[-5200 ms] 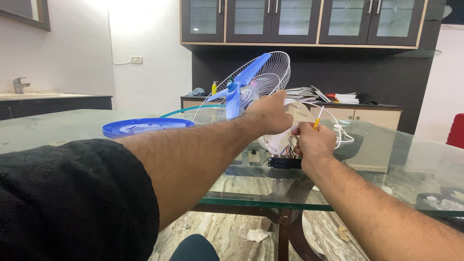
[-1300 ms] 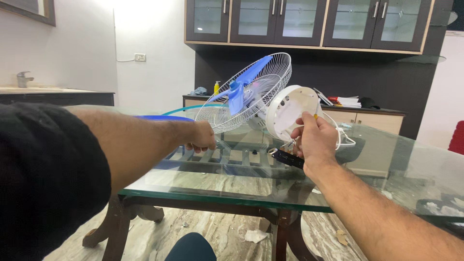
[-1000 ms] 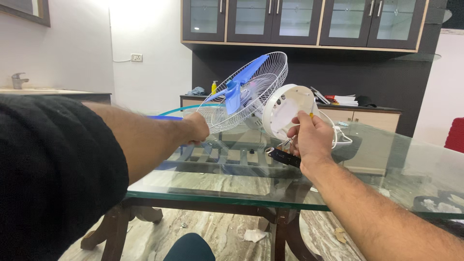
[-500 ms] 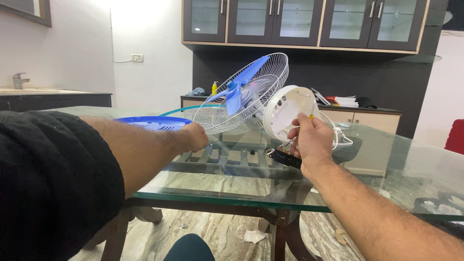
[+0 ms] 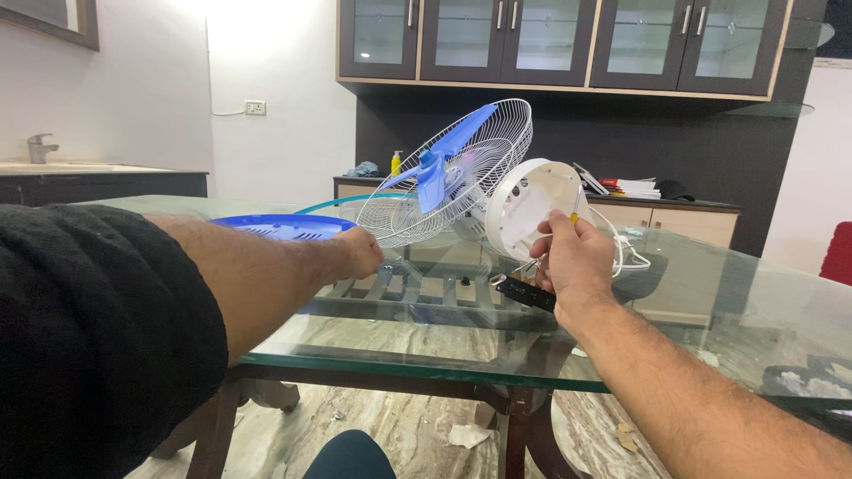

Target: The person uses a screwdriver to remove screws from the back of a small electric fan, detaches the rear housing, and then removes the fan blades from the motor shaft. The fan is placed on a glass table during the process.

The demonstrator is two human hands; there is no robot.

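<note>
At centre frame, the right hand (image 5: 572, 257) is curled closed around a thin screwdriver (image 5: 575, 206) with a yellow handle, its tip held against the white round motor housing (image 5: 524, 206) of a table fan. A small black part (image 5: 525, 294) hangs just below this hand. The left hand (image 5: 359, 251), left of centre, is closed in a loose fist at the lower rim of the fan's white wire guard (image 5: 461, 173); whether it grips the wire cannot be told. The fan stands tilted on the glass worktop (image 5: 710, 328).
</note>
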